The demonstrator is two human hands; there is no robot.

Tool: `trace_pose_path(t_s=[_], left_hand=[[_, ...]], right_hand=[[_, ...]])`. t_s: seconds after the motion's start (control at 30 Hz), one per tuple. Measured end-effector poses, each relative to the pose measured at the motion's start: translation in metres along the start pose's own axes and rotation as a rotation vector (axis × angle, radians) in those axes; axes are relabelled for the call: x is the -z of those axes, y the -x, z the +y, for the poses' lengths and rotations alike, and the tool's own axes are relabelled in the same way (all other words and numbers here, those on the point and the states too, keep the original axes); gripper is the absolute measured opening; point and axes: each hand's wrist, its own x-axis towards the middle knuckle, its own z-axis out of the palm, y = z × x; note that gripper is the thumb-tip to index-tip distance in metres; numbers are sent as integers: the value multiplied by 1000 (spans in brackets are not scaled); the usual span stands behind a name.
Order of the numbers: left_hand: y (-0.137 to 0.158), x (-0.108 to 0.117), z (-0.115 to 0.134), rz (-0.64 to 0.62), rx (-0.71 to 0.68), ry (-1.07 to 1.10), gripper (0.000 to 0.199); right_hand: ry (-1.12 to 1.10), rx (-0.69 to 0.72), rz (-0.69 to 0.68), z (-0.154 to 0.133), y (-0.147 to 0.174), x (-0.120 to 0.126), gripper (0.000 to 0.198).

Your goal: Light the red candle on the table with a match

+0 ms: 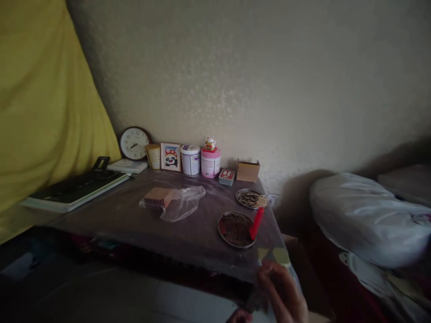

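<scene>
Your right hand is at the plastic-covered dark table corner, grip unclear, left unseen; approach the round metal dish with the red stick slowly.

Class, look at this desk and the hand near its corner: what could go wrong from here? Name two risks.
1. The red candle leans half out of the round dish, close to the table edge and just above the hand; a bump might tip it off.
2. A second dish holds sticks that overhang its rim near the edge, so they could scatter.
</scene>
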Motion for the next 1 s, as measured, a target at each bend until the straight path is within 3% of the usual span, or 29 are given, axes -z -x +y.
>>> trace_pose_path(t_s=[0.13,0.2,0.23,0.37,0.53,0.77,0.9,1.0], left_hand=[[25,-16,12,2,-87,141,29],[43,-18,32,-127,-280,298,37],[52,-18,43,-179,-310,333,36],[80,-13,77,-285,-339,315,38],[83,-2,94,-333,-401,284,40],[69,14,112,-248,-440,83,44],[60,27,109,-100,-494,-39,37],[57,33,107,-94,-578,-99,36]], right_hand=[[-229,-23,132,-8,-9,3,27],[-336,-63,128,-11,-10,2,31],[-376,-88,116,-12,-10,0,31],[-480,-142,74,-17,-8,-5,30],[-493,-121,69,-17,-8,-10,30],[-423,-91,17,-22,-5,-21,24],[-309,-39,14,-24,-2,-26,23],[-215,5,39,-23,-1,-31,24]])
